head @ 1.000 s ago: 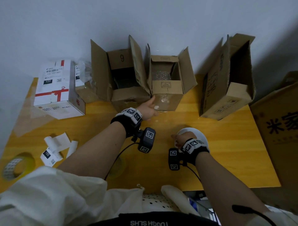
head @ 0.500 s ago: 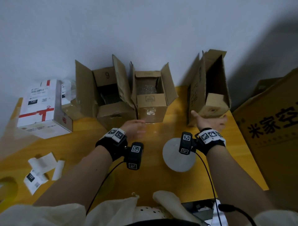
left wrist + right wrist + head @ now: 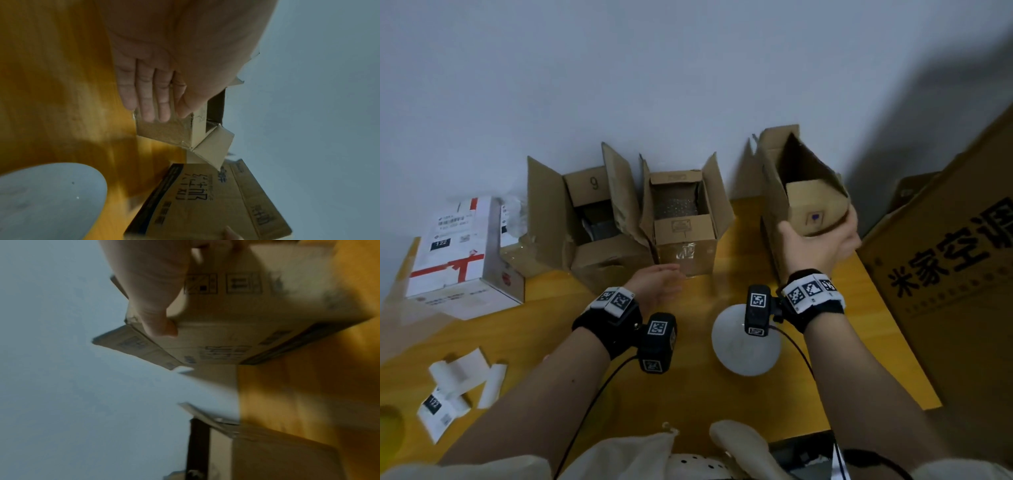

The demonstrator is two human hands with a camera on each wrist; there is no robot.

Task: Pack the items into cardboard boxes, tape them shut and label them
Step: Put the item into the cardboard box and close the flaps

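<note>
Right hand (image 3: 822, 246) now gripping tilted cardboard box (image 3: 784, 192); left hand (image 3: 654, 284) flat, empty-fingered.

Improvised parcel-packing station in a plain room. Evidence: open cardboard boxes (image 3: 681, 219) on a wooden table (image 3: 722, 404), a labelled parcel (image 3: 455, 253), loose shipping labels (image 3: 445, 407).

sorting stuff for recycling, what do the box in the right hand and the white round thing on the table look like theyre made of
Box: brown cardboard, matte, with creased flaps and printed marks; the right hand grips it. White round thing: smooth and dull, perhaps plastic; its look leaves that open. Table: yellow wood-grain top with a slight sheen.
</note>
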